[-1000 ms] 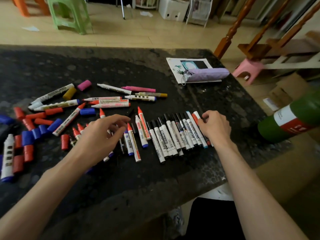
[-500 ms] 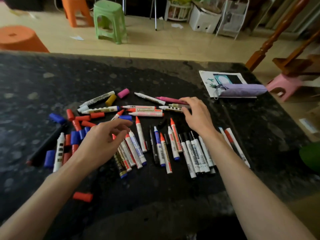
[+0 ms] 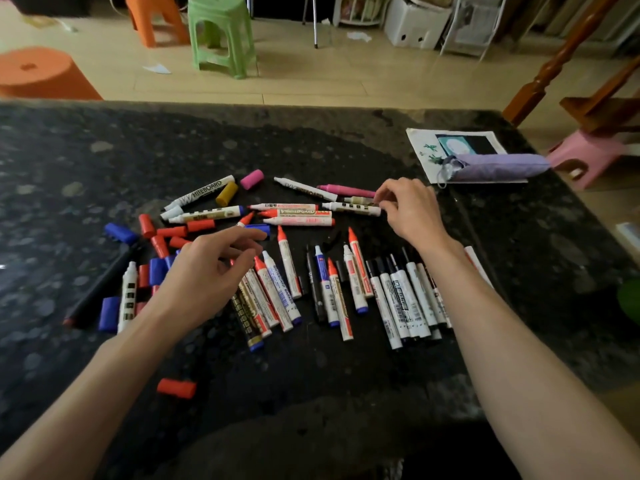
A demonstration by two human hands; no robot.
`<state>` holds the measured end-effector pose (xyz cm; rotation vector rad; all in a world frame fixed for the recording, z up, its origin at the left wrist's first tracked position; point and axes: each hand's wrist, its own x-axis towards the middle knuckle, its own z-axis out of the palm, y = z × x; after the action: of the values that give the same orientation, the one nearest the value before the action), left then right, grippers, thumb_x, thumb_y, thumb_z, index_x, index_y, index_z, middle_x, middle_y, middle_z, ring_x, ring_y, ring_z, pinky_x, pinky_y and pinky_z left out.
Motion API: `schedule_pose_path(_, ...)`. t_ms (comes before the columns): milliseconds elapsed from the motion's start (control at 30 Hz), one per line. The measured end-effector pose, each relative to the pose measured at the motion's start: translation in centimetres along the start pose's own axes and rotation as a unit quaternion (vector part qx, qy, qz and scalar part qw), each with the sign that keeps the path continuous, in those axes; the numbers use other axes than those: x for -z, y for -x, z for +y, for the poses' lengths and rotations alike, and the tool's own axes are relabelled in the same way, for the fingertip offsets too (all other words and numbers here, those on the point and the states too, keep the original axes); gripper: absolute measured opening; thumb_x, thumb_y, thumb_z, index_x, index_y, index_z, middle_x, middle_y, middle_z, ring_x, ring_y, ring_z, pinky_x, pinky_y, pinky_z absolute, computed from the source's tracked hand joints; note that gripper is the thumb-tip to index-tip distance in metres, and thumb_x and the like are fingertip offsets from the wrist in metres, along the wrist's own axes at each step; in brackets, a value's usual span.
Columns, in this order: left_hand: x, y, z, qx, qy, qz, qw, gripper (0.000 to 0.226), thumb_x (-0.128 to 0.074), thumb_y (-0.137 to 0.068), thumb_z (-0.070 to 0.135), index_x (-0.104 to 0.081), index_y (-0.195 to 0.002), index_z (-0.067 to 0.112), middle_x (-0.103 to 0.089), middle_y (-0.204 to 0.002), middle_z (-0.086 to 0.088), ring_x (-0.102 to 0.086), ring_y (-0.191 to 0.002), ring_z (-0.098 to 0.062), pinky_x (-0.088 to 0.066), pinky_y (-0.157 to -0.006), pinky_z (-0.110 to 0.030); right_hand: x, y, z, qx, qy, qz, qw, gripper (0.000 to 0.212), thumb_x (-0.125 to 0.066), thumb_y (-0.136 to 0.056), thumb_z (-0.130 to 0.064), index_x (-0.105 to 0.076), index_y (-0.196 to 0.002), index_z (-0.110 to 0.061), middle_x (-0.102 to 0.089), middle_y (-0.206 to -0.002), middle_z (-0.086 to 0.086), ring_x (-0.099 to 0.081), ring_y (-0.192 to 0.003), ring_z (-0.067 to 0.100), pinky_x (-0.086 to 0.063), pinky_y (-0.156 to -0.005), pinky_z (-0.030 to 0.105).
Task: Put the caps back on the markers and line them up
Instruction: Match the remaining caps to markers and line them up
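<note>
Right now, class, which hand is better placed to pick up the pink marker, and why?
The right hand: it already sits right beside the pink marker. The left hand hovers closer to the person, over the red and blue markers.

Most of my markers lie uncapped. The black-tipped markers (image 3: 405, 299) sit side by side at the near right, tips pointing away from me. Left of them the red- and blue-tipped markers (image 3: 287, 268) fan out loosely, some overlapping. Farther off, the red whiteboard markers (image 3: 298, 213) and a pink marker (image 3: 346, 189) lie crosswise; my right hand (image 3: 412, 213) pinches the end of the yellow-banded marker (image 3: 358, 199) there. Loose red caps (image 3: 173, 232) and blue caps (image 3: 119, 233) are scattered at the left, with a pink cap (image 3: 252, 179) and a yellow cap (image 3: 227, 194) beyond. A lone red cap (image 3: 176, 388) lies nearest me.
</note>
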<state>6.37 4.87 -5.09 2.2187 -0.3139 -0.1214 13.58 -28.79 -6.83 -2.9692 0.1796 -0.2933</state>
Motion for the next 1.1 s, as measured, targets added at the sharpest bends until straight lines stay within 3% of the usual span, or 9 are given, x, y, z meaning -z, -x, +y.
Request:
schedule_pose_path(133,-0.4,-0.3,0.0,-0.007,0.005,0.004,1.0,0.031,-0.062,-0.099,0.016,-0.068,-0.124,0.033,-0.072,-0.102,0.021,-0.067,-0.095,0.002,-0.053,-0.078,-0.025,-0.1,-0.3,0.1,-0.001,0.041,-0.027,0.999,0.028,-0.072,-0.096,-0.018,-0.069,-0.122,-0.028,-0.068,-0.118,0.003,-0.058,-0.114,0.028,-0.042,-0.098,0.044)
schedule_pose_path(300,-0.8,-0.5,0.9,-0.011,0.002,0.0,1.0,0.03,-0.062,-0.099,0.019,-0.068,-0.125,0.032,-0.072,-0.103,0.021,-0.067,-0.096,0.002,-0.057,-0.081,-0.031,-0.3,-0.4,0.5,-0.008,0.015,-0.017,1.0,0.029,-0.074,-0.094,-0.019,-0.069,-0.121,-0.028,-0.069,-0.115,0.002,-0.057,-0.113,0.025,-0.043,-0.098,0.042)
schedule_pose_path(400,-0.9,-0.8,1.3,-0.007,0.005,-0.002,1.0,0.03,-0.061,-0.099,0.02,-0.068,-0.126,0.032,-0.072,-0.103,0.021,-0.067,-0.097,0.001,-0.058,-0.086,-0.037,-0.1,-0.7,0.8,-0.01,-0.015,-0.004,1.0,0.031,-0.071,-0.096,-0.018,-0.068,-0.125,-0.027,-0.063,-0.125,0.004,-0.054,-0.121,0.026,-0.043,-0.104,0.045)
schedule_pose_path(500,-1.0,-0.9,1.4,-0.005,0.007,-0.004,1.0,0.03,-0.061,-0.099,0.021,-0.067,-0.126,0.033,-0.072,-0.104,0.02,-0.067,-0.098,0.0,-0.059,-0.087,-0.038,-0.2,-0.7,0.8,-0.01,0.009,-0.031,0.999,0.033,-0.067,-0.097,-0.012,-0.068,-0.126,-0.026,-0.065,-0.126,0.005,-0.056,-0.122,0.028,-0.04,-0.105,0.047)
schedule_pose_path(700,-0.8,-0.8,1.6,0.005,0.004,-0.007,1.0,0.031,-0.061,-0.1,0.02,-0.066,-0.127,0.032,-0.071,-0.105,0.021,-0.067,-0.1,0.001,-0.058,-0.09,-0.037,-0.5,-0.5,1.0,-0.015,0.035,-0.033,0.999,0.035,-0.076,-0.092,-0.015,-0.068,-0.125,-0.026,-0.065,-0.122,0.006,-0.054,-0.12,0.029,-0.04,-0.103,0.045)
schedule_pose_path(967,-0.7,-0.7,1.7,0.003,0.007,-0.005,1.0,0.029,-0.06,-0.1,0.018,-0.067,-0.125,0.032,-0.071,-0.105,0.019,-0.066,-0.098,0.003,-0.057,-0.085,-0.028,-0.7,-0.2,1.4,-0.052,0.011,-0.004,0.999,0.022,-0.074,-0.095,-0.023,-0.071,-0.117,-0.024,-0.07,-0.117,0.004,-0.06,-0.112,0.027,-0.044,-0.099,0.044)
schedule_pose_path(1100,-0.6,-1.0,1.3,0.013,-0.007,-0.019,1.0,0.029,-0.06,-0.101,0.021,-0.066,-0.128,0.032,-0.07,-0.108,0.018,-0.065,-0.099,0.003,-0.052,-0.083,-0.02,0.5,0.0,-0.6,-0.06,-0.094,0.002,0.994,0.021,-0.076,-0.093,-0.021,-0.071,-0.113,-0.024,-0.072,-0.113,-0.001,-0.065,-0.107,0.021,-0.05,-0.1,0.044)
